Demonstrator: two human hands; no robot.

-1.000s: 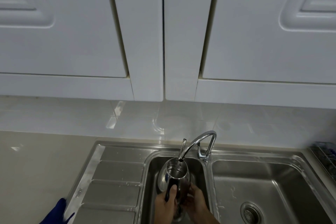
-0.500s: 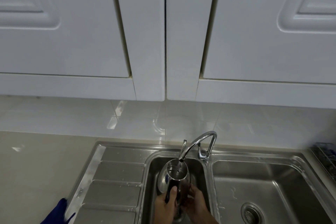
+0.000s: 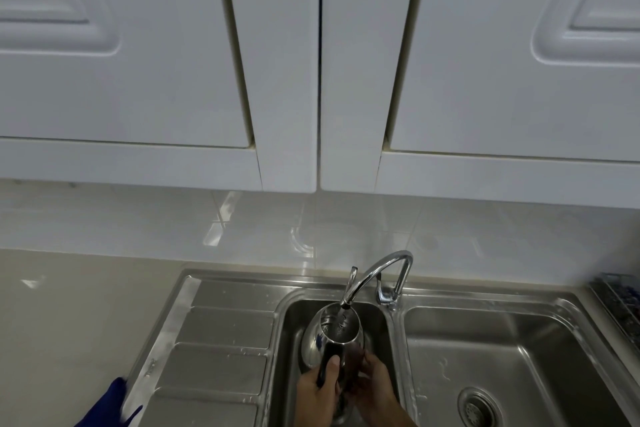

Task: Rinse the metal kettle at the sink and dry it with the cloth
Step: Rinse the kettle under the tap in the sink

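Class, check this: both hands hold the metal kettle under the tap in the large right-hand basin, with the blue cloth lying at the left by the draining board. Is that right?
Not quite. The head view shows the kettle under the tap in the small middle basin, not the large right one. Left hand and right hand hold it; the blue cloth lies left.

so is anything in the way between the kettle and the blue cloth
Nothing visible. The kettle sits in the small left basin, held by the left hand and right hand. Only the bare ribbed drainboard lies between it and the blue cloth at the counter's edge.
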